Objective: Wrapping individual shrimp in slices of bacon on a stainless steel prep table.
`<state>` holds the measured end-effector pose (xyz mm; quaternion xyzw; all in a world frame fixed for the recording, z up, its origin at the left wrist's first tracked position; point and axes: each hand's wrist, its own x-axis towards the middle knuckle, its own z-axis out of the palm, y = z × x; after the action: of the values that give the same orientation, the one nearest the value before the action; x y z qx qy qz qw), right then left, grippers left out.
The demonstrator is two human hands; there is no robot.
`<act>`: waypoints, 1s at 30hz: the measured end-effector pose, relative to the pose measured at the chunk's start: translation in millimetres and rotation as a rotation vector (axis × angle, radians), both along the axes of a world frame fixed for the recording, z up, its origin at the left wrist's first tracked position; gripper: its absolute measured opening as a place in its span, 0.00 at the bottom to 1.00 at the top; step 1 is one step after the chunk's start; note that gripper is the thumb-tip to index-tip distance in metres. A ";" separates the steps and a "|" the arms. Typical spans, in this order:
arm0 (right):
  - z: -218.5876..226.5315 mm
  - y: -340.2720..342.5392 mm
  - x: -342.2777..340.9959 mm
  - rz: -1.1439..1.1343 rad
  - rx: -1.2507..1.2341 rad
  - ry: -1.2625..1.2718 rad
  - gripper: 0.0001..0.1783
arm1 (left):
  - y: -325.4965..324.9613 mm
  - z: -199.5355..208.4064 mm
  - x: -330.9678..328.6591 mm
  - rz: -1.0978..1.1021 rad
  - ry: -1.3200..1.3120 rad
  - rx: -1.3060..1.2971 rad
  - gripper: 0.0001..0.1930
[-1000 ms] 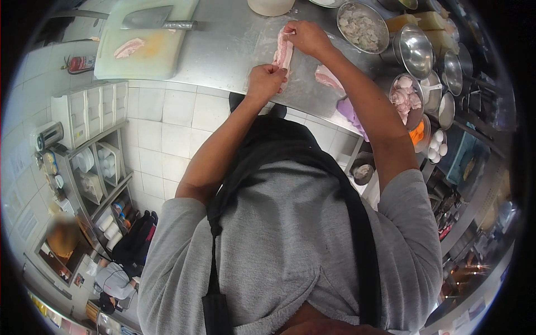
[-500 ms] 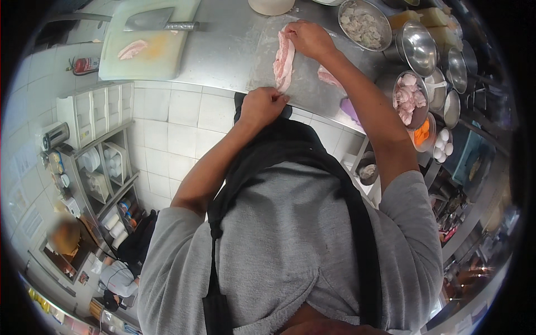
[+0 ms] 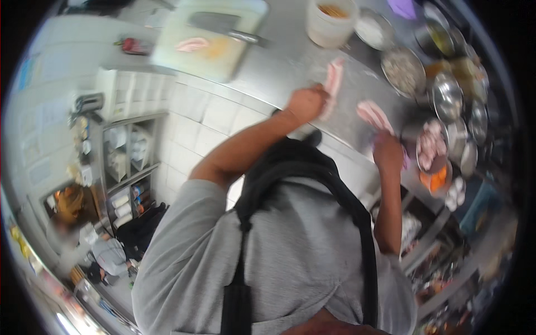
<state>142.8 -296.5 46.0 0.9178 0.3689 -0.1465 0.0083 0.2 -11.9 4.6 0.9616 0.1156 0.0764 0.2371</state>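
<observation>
On the steel counter [image 3: 279, 61] lies a long strip of raw, fatty meat [image 3: 334, 75], pink and white. My left hand [image 3: 307, 104] is closed at its near end, fingers curled against the meat and slightly blurred. A second, shorter strip of meat [image 3: 373, 114] rests to the right. Just past that strip's near end, by the counter's edge, my right hand [image 3: 388, 152] is closed over a purple cloth-like thing [image 3: 406, 160], which shows on both sides of the fingers.
A cutting board [image 3: 215, 58] at the left bears a cleaver [image 3: 223, 25] and a meat piece [image 3: 191, 44]. A white tub [image 3: 329, 28] stands at the back. Bowls of pale chopped food [image 3: 403, 70], meat chunks [image 3: 432, 145] and orange pieces [image 3: 434, 180] line the right, near eggs [image 3: 455, 194].
My right hand has let go of the first strip's far end and moved nearer me, to the purple thing. My left hand stays by the strip's near end. The view has turned.
</observation>
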 end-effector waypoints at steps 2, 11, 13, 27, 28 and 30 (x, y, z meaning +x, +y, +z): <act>-5.1 -10.4 -17.8 -0.101 0.280 -0.084 0.08 | -3.0 2.6 0.9 -0.005 0.010 -0.015 0.08; 49.3 -28.2 -26.8 0.009 0.295 0.116 0.16 | 20.9 25.8 -16.1 -0.437 0.447 -0.188 0.41; 111.3 -15.1 -32.7 -0.080 0.358 0.167 0.22 | 38.9 60.5 -25.0 -0.506 0.510 -0.187 0.37; 517.5 287.6 -140.0 0.556 0.912 -0.929 0.19 | 272.3 96.7 -156.6 -0.305 0.210 -0.365 0.29; 544.6 326.5 -152.0 0.639 0.895 -1.020 0.18 | 289.6 93.0 -171.1 -0.329 0.205 -0.370 0.29; 601.4 392.6 -165.5 0.789 0.862 -1.237 0.15 | 320.2 96.3 -188.8 -0.216 0.183 -0.382 0.30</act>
<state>-22.7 96.1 647.4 0.5598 0.6145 0.5483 -0.0914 -188.6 308.4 100.9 0.9089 0.0455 -0.0600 0.4102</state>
